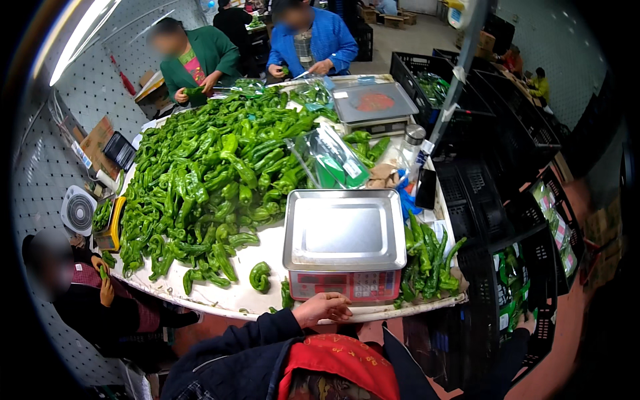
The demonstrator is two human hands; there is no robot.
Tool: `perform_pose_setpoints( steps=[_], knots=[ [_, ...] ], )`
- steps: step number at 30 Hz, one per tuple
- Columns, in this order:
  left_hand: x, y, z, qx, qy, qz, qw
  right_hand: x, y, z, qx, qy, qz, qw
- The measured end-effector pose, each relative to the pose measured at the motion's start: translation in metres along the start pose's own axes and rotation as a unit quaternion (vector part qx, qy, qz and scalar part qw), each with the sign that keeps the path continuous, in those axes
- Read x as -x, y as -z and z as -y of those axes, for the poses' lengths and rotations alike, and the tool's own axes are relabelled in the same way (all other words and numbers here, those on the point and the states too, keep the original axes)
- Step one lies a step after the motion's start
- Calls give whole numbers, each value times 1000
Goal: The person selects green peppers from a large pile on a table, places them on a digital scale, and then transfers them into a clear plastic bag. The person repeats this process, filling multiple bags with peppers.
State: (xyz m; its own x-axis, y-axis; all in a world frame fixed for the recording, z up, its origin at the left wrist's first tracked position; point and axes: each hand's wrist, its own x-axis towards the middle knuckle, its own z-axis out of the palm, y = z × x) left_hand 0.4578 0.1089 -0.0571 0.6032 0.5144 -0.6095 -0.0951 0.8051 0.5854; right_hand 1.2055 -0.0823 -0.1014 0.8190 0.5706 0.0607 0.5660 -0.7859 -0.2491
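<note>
My left hand rests at the table's near edge, just in front of the red-based weighing scale. Its fingers are stretched out, loosely bent, and hold nothing I can see. The steel pan of the scale is bare. Far to the right, my right hand reaches down into a black plastic crate, at the edge of some bagged green peppers. Whether its fingers grip a bag is not clear. A large heap of loose green peppers covers the table left of the scale.
Long peppers lie right of the scale. Behind it are plastic bags, a phone, a steel-capped bottle and another scale. Black crates and a metal post stand right. Several people handle peppers around the table.
</note>
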Motion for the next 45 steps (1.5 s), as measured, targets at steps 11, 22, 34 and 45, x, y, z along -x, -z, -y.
perform_pose_setpoints(
  steps=[11,22,34,45],
  knots=[
    [99,116,5,-646,-364,-285,608,265,-3,440,-403,334,69,849],
    [130,207,-3,-701,-309,-375,522,461,-3,625,-390,512,258,721],
    [123,213,-11,-590,-343,-483,549,358,-47,737,-366,544,231,719],
    [126,211,-22,-622,-306,-464,552,214,-159,855,-49,525,151,836]
  ],
)
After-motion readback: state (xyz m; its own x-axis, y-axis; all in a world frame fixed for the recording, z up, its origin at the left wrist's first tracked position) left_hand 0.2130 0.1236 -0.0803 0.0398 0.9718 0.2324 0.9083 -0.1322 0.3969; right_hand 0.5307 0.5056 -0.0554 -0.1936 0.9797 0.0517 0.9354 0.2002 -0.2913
